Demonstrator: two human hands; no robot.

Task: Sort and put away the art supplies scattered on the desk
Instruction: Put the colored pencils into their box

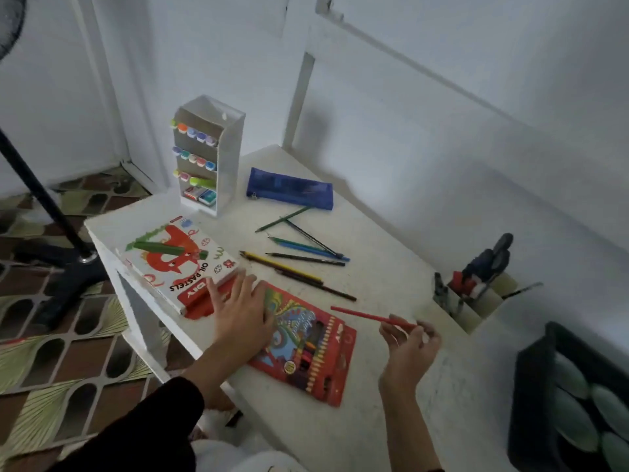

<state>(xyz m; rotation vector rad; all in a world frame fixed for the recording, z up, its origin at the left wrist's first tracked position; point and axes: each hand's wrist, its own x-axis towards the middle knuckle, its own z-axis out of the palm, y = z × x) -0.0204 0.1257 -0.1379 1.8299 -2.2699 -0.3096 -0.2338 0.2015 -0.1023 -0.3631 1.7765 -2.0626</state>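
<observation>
On the white desk [374, 294], near the front edge, my right hand [408, 349] pinches a red pencil [367, 315] by its back end between thumb and fingertips. The tip points left, it looks lifted off the surface, and it sits just right of the pencil box [306, 352]. My left hand [241, 315] lies flat with fingers straight and spread. Its palm is on the upper left corner of that box and its fingertips reach the oil pastels box [177, 264] beside it; it grips nothing, just pins. My read on handling: the pencil is light, stiff and thin, easy to carry, but the end hold lets it swing. I'd shift the pinch nearer mid-shaft before feeding it in, and keep the point from knocking, since lead snaps. The pencil box looks like thin card, so it will likely flex and slide on the smooth top, and it's worth keeping the flat hand on it. I can't tell which end of the box is open. More loose pencils [299, 267] lie fanned between the box and the blue pencil case [289, 189], some crossing, so they may roll when one is picked. I'd take each by the middle. A green crayon [163, 248] rests on the pastels box. The marker rack [207, 155] stands at the back left and the pen holder [476, 301] is at the right.
</observation>
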